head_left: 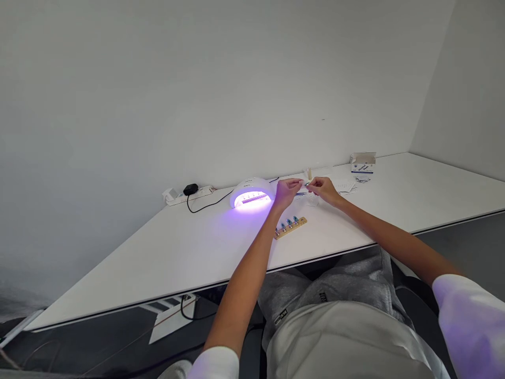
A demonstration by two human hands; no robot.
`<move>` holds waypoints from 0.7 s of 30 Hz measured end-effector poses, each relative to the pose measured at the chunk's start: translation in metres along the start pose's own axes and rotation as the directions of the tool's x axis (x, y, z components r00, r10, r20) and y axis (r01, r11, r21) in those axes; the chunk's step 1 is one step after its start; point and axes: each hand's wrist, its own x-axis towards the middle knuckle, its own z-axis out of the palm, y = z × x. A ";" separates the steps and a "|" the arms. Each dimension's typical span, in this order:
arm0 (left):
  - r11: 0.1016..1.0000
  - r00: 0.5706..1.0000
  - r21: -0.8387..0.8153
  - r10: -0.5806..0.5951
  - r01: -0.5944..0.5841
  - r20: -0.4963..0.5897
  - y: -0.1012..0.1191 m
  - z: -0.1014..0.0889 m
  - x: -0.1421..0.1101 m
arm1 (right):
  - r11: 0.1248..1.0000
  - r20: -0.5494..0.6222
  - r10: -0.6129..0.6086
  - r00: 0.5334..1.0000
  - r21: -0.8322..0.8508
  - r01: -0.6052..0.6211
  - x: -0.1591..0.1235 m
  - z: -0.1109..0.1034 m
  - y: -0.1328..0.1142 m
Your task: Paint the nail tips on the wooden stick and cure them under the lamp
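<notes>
My left hand (288, 191) and my right hand (322, 189) meet over the table, fingertips pinched and almost touching. A small white piece (303, 182) shows at the left fingertips; it looks thin, like a bit of pad or paper. Between the right fingertips is a small shiny bluish-green piece (307, 184), in colour like the nail tips on the stand. Nearer to me, a wooden stand (300, 223) bears several shiny blue false nails (290, 223), partly hidden by my left forearm. To the left, a white nail lamp (252, 185) glows violet over another row of pieces.
A black plug adapter (191, 189) sits on a white power strip (201, 194), its cable running to the lamp. An opened alcohol pad box (362, 163) stands by the wall. White sheets (344, 187) lie behind my right hand. The table's front edge (327, 253) runs above my lap.
</notes>
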 end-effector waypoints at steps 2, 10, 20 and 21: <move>1.000 1.000 -0.009 0.005 -0.005 -0.009 0.000 0.000 0.000 | 0.999 0.000 -0.014 1.000 -0.037 0.014 0.001 0.001 0.003; 0.998 0.996 0.006 0.064 -0.064 0.067 0.001 0.001 -0.004 | 0.990 -0.013 -0.085 0.996 -0.115 0.083 0.001 0.003 0.009; 0.995 0.989 0.033 0.095 -0.099 0.113 -0.002 0.005 -0.004 | 0.993 -0.034 -0.075 0.997 -0.090 0.071 0.000 0.005 0.005; 0.994 0.989 0.035 0.099 -0.103 0.109 -0.002 0.005 -0.004 | 0.995 -0.033 -0.062 0.998 -0.077 0.059 -0.001 0.005 0.003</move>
